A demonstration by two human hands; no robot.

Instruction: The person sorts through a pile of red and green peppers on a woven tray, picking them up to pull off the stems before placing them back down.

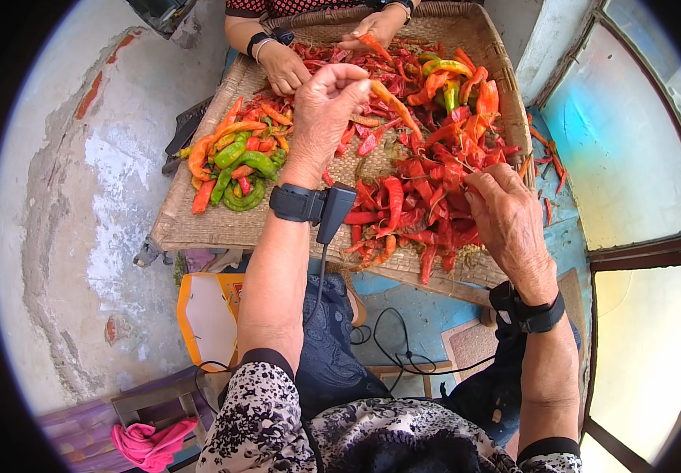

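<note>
Pinched between the thumb and fingers of my left hand [328,110] is a long orange chili pepper [395,107], its tip slanting down to the right over the tray. My right hand [510,217] is closed at the right edge of a heap of red chili peppers [411,197]; what its fingertips pinch is too small to tell. A wide woven tray [230,225] carries all the peppers. Green and orange chili peppers [238,165] lie together at its left side, and more orange and yellow-green ones [455,83] sit at the far right.
Across the tray, a co-worker's two hands [285,67] work among the peppers. Loose red peppers [553,162] lie on the blue surface right of the tray. Black cables [407,355] trail below, beside an orange-edged box [210,315]. A pink cloth [151,443] lies at lower left.
</note>
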